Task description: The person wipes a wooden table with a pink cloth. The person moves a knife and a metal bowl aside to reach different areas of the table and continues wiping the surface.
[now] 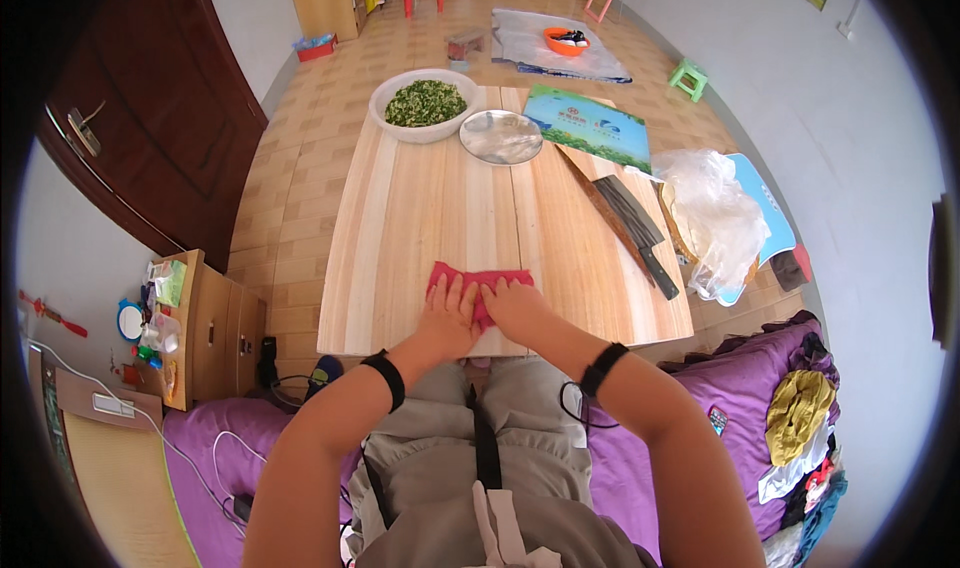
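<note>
A red cloth [517,275] lies near the front edge of the wooden tabletop [420,215]. My left hand [448,317] rests flat on its left part, fingers apart. My right hand [517,309] presses on the right part with its fingers bent; whether they grip the fabric is hidden. The cloth bunches up between both hands. Right of them lie a cleaver [630,212] with a dark handle and, alongside it, a long tapered wooden stick [604,212]. Toward the far edge stand a white bowl [382,122] of chopped greens [425,104] and a round metal plate [501,137].
A blue-green printed sheet [589,127] covers the far right corner. Beyond the right edge, a plastic bag [712,208] sits over a blue stool [761,200]. A cabinet [217,328] stands left, purple bedding [637,470] lies beneath me, and cables [592,418] hang by my wrists.
</note>
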`<state>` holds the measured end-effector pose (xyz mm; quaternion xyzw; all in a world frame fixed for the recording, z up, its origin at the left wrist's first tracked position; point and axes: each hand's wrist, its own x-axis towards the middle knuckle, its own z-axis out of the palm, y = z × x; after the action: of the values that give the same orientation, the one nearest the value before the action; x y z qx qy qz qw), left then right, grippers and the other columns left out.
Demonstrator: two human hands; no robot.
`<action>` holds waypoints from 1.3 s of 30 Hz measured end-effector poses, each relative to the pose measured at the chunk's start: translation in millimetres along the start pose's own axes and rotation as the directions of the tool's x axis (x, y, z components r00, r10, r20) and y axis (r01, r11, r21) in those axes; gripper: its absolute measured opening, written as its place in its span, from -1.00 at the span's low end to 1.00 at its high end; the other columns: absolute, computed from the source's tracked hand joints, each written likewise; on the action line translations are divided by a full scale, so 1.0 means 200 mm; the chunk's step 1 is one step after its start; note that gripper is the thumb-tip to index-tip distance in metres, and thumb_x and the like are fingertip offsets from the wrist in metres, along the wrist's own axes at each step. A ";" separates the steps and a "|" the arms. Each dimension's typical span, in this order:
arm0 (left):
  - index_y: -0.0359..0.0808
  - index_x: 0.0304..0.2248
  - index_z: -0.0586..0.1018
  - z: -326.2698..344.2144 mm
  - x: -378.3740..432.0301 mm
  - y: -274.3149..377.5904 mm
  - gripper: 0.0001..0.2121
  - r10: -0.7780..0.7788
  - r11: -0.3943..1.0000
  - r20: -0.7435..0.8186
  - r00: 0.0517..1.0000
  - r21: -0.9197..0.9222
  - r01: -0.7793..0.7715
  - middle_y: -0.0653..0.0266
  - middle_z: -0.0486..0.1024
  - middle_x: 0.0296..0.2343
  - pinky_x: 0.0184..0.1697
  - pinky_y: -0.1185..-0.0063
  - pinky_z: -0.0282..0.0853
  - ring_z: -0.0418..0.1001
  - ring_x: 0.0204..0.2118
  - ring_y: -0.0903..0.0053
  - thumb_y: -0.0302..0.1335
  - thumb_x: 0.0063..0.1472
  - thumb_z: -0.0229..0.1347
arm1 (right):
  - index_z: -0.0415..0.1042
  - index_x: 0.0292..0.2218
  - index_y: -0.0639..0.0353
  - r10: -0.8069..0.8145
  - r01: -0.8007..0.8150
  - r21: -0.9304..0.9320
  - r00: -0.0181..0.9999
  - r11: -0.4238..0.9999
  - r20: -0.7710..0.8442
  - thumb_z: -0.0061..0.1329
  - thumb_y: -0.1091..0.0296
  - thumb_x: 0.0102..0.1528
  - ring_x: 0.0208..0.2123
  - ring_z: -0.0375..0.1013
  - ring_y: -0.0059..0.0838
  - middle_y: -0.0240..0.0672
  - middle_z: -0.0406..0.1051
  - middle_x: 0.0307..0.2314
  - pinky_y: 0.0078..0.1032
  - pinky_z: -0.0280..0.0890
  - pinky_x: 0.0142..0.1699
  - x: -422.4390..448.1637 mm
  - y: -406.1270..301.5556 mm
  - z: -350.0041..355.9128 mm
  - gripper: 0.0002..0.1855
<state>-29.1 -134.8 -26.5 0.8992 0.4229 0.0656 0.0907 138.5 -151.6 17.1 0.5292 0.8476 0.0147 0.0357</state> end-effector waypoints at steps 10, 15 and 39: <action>-0.32 0.10 0.04 0.03 0.17 0.29 -0.37 0.136 0.986 0.111 0.984 -0.116 -0.123 -0.08 -0.10 0.10 0.18 0.23 -0.28 -0.24 0.16 -0.04 -0.14 0.11 -0.16 | 0.28 -0.10 0.26 0.115 -0.121 0.019 0.974 0.992 0.198 0.01 0.20 -0.13 -0.36 0.41 -0.22 -0.12 0.37 -0.35 -0.35 0.33 -0.29 -0.28 0.23 -0.07 -0.44; -0.27 0.12 0.02 0.04 0.37 0.29 -0.36 0.093 0.995 0.169 0.981 -0.054 -0.085 -0.04 -0.13 0.12 0.18 0.22 -0.33 -0.27 0.17 -0.01 -0.10 0.12 -0.19 | 0.32 -0.15 0.20 0.156 -0.172 0.037 0.951 0.984 0.266 -0.01 0.12 -0.11 -0.33 0.41 -0.22 -0.19 0.38 -0.34 -0.34 0.33 -0.26 -0.13 0.40 -0.08 -0.49; -0.16 0.15 -0.09 -0.10 1.03 -0.15 -0.34 -0.154 0.971 0.251 0.956 -0.140 0.193 0.08 -0.20 0.15 0.20 0.29 -0.41 -0.34 0.20 0.09 -0.03 0.13 -0.27 | 0.45 -0.36 0.14 0.330 -0.358 0.027 0.886 0.933 0.327 -0.04 0.43 -0.15 -0.30 0.44 -0.27 -0.24 0.45 -0.40 -0.37 0.35 -0.30 0.74 0.75 -0.01 -0.78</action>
<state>76.4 45.2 -5.5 0.8494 0.4797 -0.0168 0.2193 207.8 47.5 22.0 0.6675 0.7233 -0.1011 0.1452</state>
